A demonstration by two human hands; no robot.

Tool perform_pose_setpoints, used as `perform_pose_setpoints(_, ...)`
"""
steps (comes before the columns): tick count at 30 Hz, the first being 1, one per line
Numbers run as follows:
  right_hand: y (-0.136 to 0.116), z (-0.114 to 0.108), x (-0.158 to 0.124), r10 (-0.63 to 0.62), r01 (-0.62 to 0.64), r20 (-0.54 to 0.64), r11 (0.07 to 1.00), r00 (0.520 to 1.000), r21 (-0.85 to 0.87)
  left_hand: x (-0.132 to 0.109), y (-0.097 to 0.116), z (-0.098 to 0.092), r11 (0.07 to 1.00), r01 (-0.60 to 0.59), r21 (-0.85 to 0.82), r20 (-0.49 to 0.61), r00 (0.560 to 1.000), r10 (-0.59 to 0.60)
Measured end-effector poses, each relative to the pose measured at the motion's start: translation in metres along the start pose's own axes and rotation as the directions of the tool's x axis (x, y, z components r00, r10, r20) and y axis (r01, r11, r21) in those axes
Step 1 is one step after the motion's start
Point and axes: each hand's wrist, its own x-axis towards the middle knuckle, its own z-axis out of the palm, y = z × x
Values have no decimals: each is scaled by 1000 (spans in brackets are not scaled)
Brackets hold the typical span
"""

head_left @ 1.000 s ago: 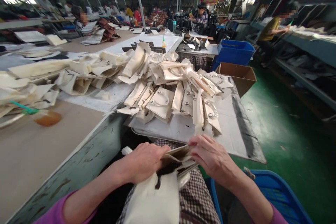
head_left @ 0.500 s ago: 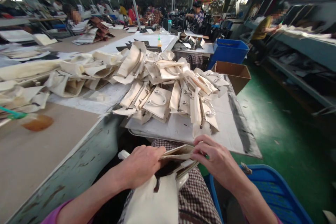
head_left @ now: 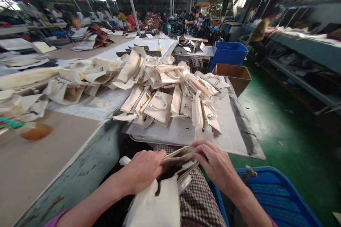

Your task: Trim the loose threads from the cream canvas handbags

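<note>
A cream leather bag piece lies on my lap over checked trousers. My left hand is closed on its upper edge from the left. My right hand pinches the same folded edge from the right. Just beyond my hands, a white board carries a heap of cream bag panels with handles and metal fittings.
A long beige worktable runs along my left, with more cream pieces and a green-handled glue brush. A blue crate sits by my right knee. A cardboard box and blue bin stand farther off. Other people work at distant benches.
My hands have stayed on the bag piece's edge, shifting slightly. The camera view has drifted a little.
</note>
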Motion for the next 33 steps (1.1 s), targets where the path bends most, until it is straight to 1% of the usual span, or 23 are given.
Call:
perform_pose_setpoints(3, -3, 3, 0, -31, 31, -10, 998, 999, -48, 1, 2, 1, 1000, -5, 25, 0, 1000, 5)
perform_pose_setpoints(5, -3, 6, 0, -36, 32, -54, 997, 998, -70, 2, 3, 1, 1000, 5, 30, 6, 1000, -5)
perform_pose_setpoints(6, -2, 7, 0, -13, 7, -82, 998, 997, -65, 2, 3, 1, 1000, 13, 27, 9, 1000, -13)
perform_pose_setpoints(9, 0, 11, -1, 111, -114, -139, 993, 984, -15, 2, 2, 1, 999, 31, 13, 10, 999, -31)
perform_pose_setpoints(11, 1, 10, -2, 169, -167, -128, 986, 977, 24, 2, 1, 1, 1000, 23, 12, 8, 1000, -23)
perform_pose_setpoints(14, 1, 4, 0, 185, -182, -33, 981, 982, 65, 2, 2, 1, 1000, -1, 17, 4, 1000, 1)
perform_pose_setpoints(17, 0, -7, 3, 170, -178, 88, 981, 981, 83, 1, 4, 0, 1000, -5, 28, 2, 1000, 5)
perform_pose_setpoints(19, 0, -14, 7, 151, -163, 138, 984, 979, 79, 0, 6, 0, 999, -2, 34, 5, 1000, 2)
perform_pose_setpoints(23, -2, -22, 13, 82, -91, 187, 995, 979, 37, 0, 5, 2, 999, -13, 35, 4, 1000, 13)
perform_pose_setpoints(26, 0, -23, 15, -15, 11, 220, 1000, 975, 21, 1, 2, 4, 999, -20, 34, -7, 1000, 20)
perform_pose_setpoints(28, 4, -21, 14, -84, 79, 200, 996, 976, 36, 0, 0, 3, 999, -16, 28, -3, 1000, 16)
perform_pose_setpoints(30, 7, -18, 12, -113, 104, 146, 992, 983, 72, -2, 1, 1, 1000, -17, 23, 2, 1000, 17)
perform_pose_setpoints(33, 10, -10, 9, -65, 55, 58, 986, 996, 159, -5, 3, -2, 1000, -23, 19, 0, 1000, 23)
